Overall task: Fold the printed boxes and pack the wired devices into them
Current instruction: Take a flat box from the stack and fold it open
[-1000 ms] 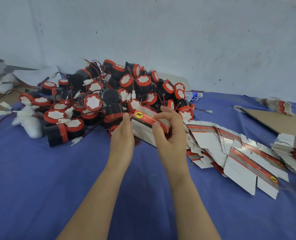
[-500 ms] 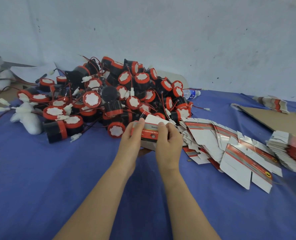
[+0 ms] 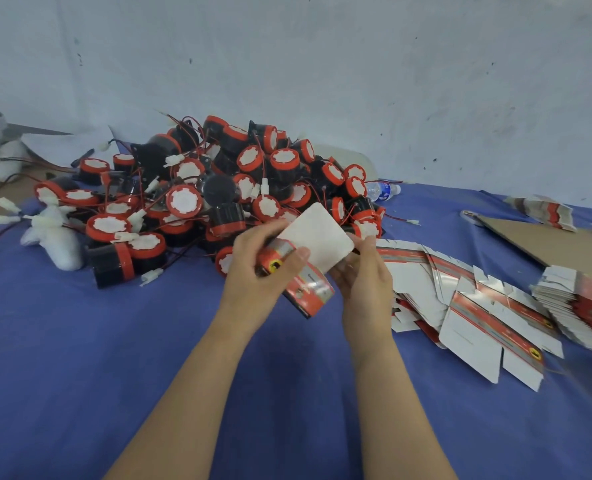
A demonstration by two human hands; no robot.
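Head view puts your left hand [image 3: 263, 271] on the half-folded printed box [image 3: 310, 289]: the thumb lies across its red face and the fingers curl round the far end. Your right hand [image 3: 365, 282] grips the same box from the right, its fingers curled up against the back of the raised white flap [image 3: 317, 237]. You hold the box tilted, lower corner pointing down toward the blue cloth [image 3: 80, 358].

Just behind your knuckles sits the heap of wired devices [image 3: 218, 188], black bodies with red-rimmed white faces and red leads ending in white plugs. One of them lies just beside your left hand, so the heap crowds the far side of the box. Touching the heap on its right, flat box blanks [image 3: 460, 306] fan out just beside your right hand, with a thicker stack of blanks [image 3: 578, 303] further right. A brown cardboard sheet [image 3: 557, 244] lies beyond them. A water bottle [image 3: 382, 191] lies behind the heap by the wall, and white padding lumps [image 3: 55, 237] lie at its left edge
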